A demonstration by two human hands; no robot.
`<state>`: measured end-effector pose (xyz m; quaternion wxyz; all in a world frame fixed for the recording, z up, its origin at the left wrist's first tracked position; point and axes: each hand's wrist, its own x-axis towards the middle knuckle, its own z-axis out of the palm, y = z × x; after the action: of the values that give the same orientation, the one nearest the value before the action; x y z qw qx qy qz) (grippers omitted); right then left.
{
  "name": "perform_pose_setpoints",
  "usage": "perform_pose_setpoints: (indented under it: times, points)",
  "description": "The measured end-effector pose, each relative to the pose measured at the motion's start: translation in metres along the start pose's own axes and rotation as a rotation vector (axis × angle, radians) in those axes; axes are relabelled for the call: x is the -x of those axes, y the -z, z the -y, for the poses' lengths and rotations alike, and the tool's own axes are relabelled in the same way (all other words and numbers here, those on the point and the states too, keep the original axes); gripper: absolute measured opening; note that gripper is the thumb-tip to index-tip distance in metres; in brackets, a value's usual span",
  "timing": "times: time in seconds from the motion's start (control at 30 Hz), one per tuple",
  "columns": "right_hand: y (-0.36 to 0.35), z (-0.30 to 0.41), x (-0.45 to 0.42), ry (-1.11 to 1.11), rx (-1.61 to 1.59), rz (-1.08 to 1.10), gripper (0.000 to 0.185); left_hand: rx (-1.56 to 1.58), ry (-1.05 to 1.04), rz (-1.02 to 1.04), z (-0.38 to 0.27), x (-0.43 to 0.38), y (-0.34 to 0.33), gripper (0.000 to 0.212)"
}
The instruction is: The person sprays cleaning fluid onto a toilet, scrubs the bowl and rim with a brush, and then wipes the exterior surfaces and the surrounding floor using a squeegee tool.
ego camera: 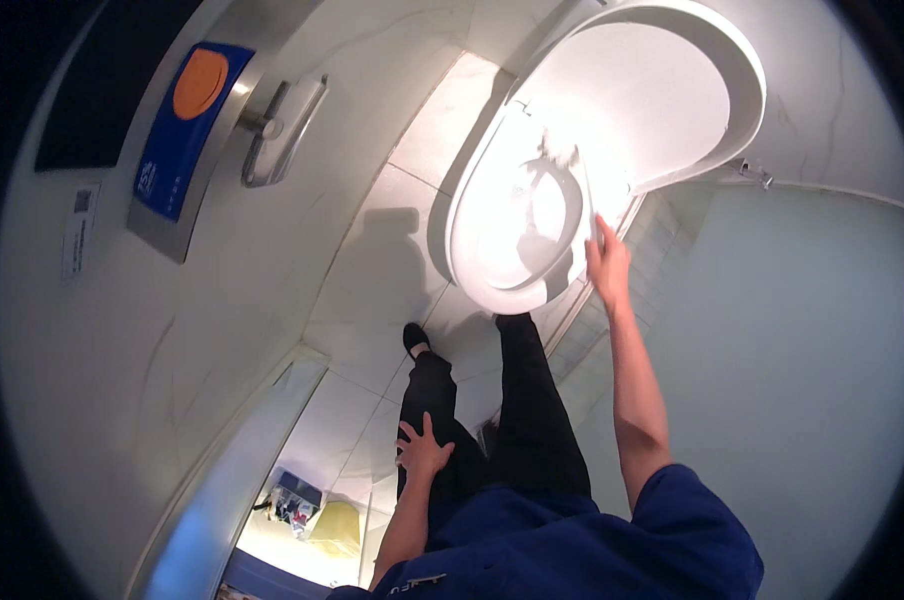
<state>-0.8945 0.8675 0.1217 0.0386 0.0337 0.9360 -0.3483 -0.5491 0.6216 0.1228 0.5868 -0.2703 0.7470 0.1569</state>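
Note:
A white toilet (474, 232) stands before me, its seat down and its lid (654, 90) raised. My right hand (608, 266) is at the right side of the seat, with its fingers around the thin pale handle of what looks like a toilet brush (560, 152). The brush's bristly head lies near the back of the bowl opening, by the hinge; strong glare blurs its outline. My left hand (424, 450) rests on my left thigh with its fingers spread and holds nothing.
A metal toilet-paper holder (283, 135) juts from the left wall below a steel shelf (189, 232) with a blue-and-orange packet (189, 135). Frosted glass (782, 315) lies right. Behind me, a yellow bag (337, 529) and a filled bin or basket (294, 499) stand past a door edge.

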Motion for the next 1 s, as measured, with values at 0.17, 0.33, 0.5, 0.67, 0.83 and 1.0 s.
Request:
perform_pose_setpoints:
  times: [0.17,0.33,0.5,0.67,0.83,1.0]
  points:
    - [-0.050,0.059,-0.001,-0.145,-0.143,0.101,0.044,-0.013,-0.044,-0.040,0.037,-0.011,0.006,0.085]
    - [-0.074,0.085,0.112,-0.027,-0.008,0.112,0.045,-0.015,-0.127,-0.026,0.069,-0.017,0.006,0.084]
    - [-0.055,0.070,0.249,-0.131,0.072,0.226,0.055,-0.072,-0.136,0.018,0.080,-0.013,-0.006,0.084]
    - [-0.019,0.001,0.263,-0.255,0.156,0.130,0.059,-0.053,-0.134,0.032,0.085,-0.011,-0.014,0.083]
    - [-0.023,-0.048,0.094,-0.095,0.193,-0.124,0.049,-0.107,-0.120,0.037,0.070,0.001,-0.023,0.082]
    - [-0.078,0.010,0.036,-0.287,-0.231,-0.119,0.046,-0.082,-0.084,-0.009,0.053,0.007,-0.040,0.081]
